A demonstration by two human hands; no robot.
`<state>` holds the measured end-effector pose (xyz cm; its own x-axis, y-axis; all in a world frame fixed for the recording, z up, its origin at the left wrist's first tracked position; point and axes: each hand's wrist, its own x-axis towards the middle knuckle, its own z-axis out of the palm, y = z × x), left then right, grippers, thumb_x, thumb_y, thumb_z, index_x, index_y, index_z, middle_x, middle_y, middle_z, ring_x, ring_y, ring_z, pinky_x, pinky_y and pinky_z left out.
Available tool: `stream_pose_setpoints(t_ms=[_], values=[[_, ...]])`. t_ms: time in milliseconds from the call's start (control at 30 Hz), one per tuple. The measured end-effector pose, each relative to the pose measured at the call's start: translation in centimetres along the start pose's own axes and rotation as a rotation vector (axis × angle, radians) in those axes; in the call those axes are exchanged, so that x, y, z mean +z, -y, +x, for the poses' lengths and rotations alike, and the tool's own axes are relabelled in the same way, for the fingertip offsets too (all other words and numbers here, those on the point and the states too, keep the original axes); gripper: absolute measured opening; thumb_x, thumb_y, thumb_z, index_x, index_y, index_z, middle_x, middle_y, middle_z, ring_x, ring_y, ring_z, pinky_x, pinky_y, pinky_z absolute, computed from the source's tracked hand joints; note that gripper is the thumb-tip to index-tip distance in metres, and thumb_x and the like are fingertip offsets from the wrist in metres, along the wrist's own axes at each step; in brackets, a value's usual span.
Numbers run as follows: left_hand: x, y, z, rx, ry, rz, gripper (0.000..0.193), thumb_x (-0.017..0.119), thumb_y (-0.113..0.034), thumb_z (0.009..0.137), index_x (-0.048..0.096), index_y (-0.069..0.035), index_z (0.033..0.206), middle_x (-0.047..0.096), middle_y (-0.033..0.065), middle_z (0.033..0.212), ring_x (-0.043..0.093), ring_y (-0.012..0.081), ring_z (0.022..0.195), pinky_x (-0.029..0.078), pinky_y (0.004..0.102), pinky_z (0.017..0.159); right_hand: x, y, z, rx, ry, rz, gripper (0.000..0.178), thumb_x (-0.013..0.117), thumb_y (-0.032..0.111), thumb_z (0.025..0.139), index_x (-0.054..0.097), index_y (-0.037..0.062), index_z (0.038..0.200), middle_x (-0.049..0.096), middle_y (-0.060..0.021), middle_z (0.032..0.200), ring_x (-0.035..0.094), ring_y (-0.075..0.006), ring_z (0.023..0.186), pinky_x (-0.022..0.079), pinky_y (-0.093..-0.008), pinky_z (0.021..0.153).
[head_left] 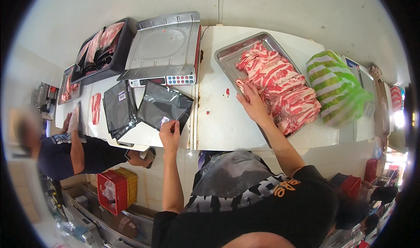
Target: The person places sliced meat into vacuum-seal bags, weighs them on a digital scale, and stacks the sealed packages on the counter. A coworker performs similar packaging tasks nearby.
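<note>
Thin slices of red and white marbled meat lie heaped in a metal tray on the white table. My right hand rests at the left side of the heap, fingers stretched out and somewhat apart, fingertips touching the slices. Black plastic bags lie left of the table's seam; on the nearer edge of the right-hand bag, my left hand pinches beside a small white label. Another stack of black bags lies to its left.
Behind the bags stands a scale with a metal platform. A dark bin holds packed meat, and a smaller tray sits beside it. A green-striped bag stands at right. Another person works at left, near a red crate.
</note>
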<state>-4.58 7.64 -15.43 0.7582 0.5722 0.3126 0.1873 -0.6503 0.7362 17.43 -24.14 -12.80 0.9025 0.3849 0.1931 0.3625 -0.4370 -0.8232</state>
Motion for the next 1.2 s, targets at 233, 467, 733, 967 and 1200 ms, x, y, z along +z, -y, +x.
stream_pose_setpoints(t_ms=[233,467,733,967,1200], values=[[-0.7,-0.9,1.5,-0.032,0.177,0.001,0.015,0.075,-0.014,0.094,0.072,0.001,0.094,0.069,0.0122,0.074,0.063,0.0207,0.062,0.05,0.0346,0.061,-0.6,0.8,2.0,0.135,0.002,0.275,0.048,0.076,0.011,0.093,0.065,0.0012,0.139,0.067,-0.0183,0.134,0.063,-0.027,0.127,0.047,-0.0347,0.108],[-3.1,-1.1,3.2,-0.183,0.303,-0.16,0.016,0.073,-0.014,0.097,0.072,0.002,0.095,0.068,0.0087,0.069,0.06,0.012,0.06,0.048,0.0303,0.058,-3.8,10.3,-0.2,-0.067,-0.302,0.313,0.043,0.074,0.008,0.096,0.066,-0.0011,0.137,0.073,-0.0117,0.125,0.067,-0.017,0.114,0.051,-0.0282,0.099],[-4.3,-0.3,4.8,-0.107,0.426,-0.261,0.012,0.072,-0.011,0.097,0.072,0.001,0.095,0.067,0.0058,0.07,0.058,0.0089,0.062,0.046,0.0285,0.057,5.1,14.3,-3.2,0.436,0.128,0.966,0.044,0.069,0.012,0.101,0.062,0.0004,0.142,0.075,-0.0065,0.115,0.063,-0.0056,0.079,0.055,-0.0209,0.067],[-5.9,-0.4,5.3,-0.066,0.504,-0.347,0.011,0.069,-0.011,0.099,0.07,0.0,0.095,0.067,0.0014,0.073,0.057,0.0062,0.065,0.045,0.0264,0.06,17.4,12.7,-5.4,0.734,0.355,1.235,0.041,0.064,0.008,0.102,0.059,-0.0063,0.141,0.074,-0.0126,0.111,0.071,-0.0136,0.086,0.059,-0.0266,0.07],[-7.8,-1.6,5.4,0.173,0.364,-0.336,0.01,0.071,-0.009,0.095,0.07,0.0,0.089,0.069,0.0122,0.071,0.064,0.0176,0.059,0.049,0.0338,0.055,22.7,17.2,-1.8,0.748,0.433,1.432,0.042,0.055,0.005,0.106,0.053,-0.0029,0.147,0.071,-0.0131,0.127,0.07,-0.0172,0.11,0.059,-0.0302,0.091]])
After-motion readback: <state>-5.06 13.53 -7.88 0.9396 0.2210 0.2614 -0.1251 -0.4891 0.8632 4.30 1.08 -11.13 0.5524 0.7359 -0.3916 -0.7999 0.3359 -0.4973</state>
